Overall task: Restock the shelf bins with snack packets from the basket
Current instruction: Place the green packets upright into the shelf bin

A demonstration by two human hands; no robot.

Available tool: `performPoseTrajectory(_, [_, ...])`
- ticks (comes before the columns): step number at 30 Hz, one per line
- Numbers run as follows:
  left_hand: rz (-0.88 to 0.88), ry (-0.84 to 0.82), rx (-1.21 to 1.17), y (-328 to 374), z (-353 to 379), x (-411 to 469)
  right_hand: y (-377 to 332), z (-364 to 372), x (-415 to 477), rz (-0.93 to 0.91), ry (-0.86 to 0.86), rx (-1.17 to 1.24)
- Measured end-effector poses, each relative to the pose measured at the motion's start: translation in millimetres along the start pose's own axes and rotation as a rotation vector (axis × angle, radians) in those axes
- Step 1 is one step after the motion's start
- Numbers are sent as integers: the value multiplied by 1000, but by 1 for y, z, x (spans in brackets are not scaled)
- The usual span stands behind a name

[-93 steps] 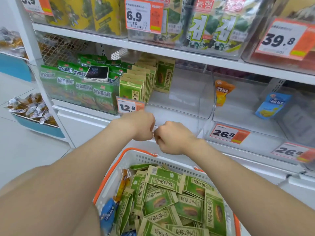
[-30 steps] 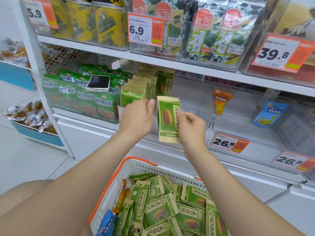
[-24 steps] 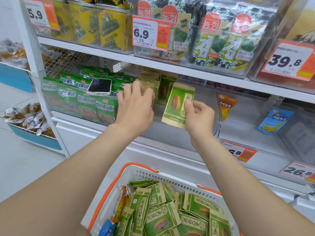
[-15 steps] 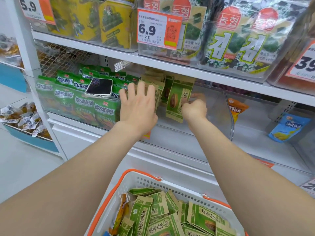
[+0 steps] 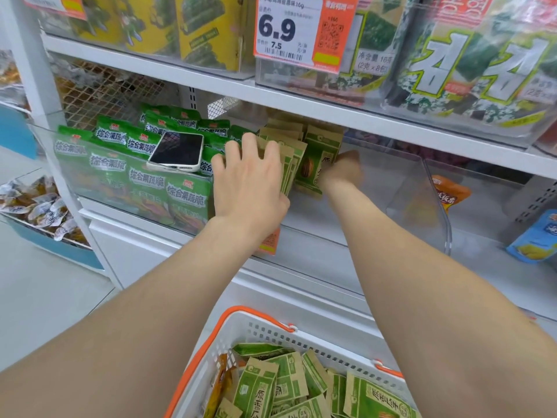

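Note:
A green-and-tan seed packet [image 5: 316, 164] stands upright inside the clear shelf bin [image 5: 428, 188], and my right hand [image 5: 342, 171] grips its right edge with curled fingers. My left hand [image 5: 250, 182] lies flat with straight fingers against the row of matching packets [image 5: 286, 152] to the left, pressing them back. The white basket [image 5: 271, 330] with orange handles sits below, holding several of the same green packets [image 5: 289, 384].
A phone [image 5: 177, 150] lies on bright green vegetable-crisp bags [image 5: 144, 176] in the left bin. An orange packet [image 5: 450, 194] and a blue packet [image 5: 536, 239] lie in bins to the right. Seaweed packs fill the shelf above. A 6.9 price tag [image 5: 304, 28] hangs overhead.
My right hand lifted a packet from the basket area and carried it deeper into the bin beside the row. My left hand rose and now presses flat on that row.

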State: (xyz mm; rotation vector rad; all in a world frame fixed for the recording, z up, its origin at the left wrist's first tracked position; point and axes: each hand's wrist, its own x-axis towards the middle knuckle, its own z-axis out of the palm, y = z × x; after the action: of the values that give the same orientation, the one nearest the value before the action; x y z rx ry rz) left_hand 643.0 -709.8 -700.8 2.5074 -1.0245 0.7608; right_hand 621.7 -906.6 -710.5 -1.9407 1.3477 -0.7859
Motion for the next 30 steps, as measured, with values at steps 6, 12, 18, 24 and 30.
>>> performPoseTrajectory(6, [7,-5,-28,-2,-2,-1,-1,-4,-4,128,-69,4])
performPoseTrajectory(12, [-28,-14,-87,-3,-7,-2,-5,-10,-36,-56,-200,134])
performPoseTrajectory(18, [-65,-88,-124,-6,-17,-7,-13,1,-65,-184,-294,270])
performPoseTrajectory(24, [1,-127,-178,-8,-32,-19,-3,-21,-83,-201,-326,86])
performPoseTrajectory(30, [244,8,-222,4,-53,-36,16,-63,-131,-540,-189,13])
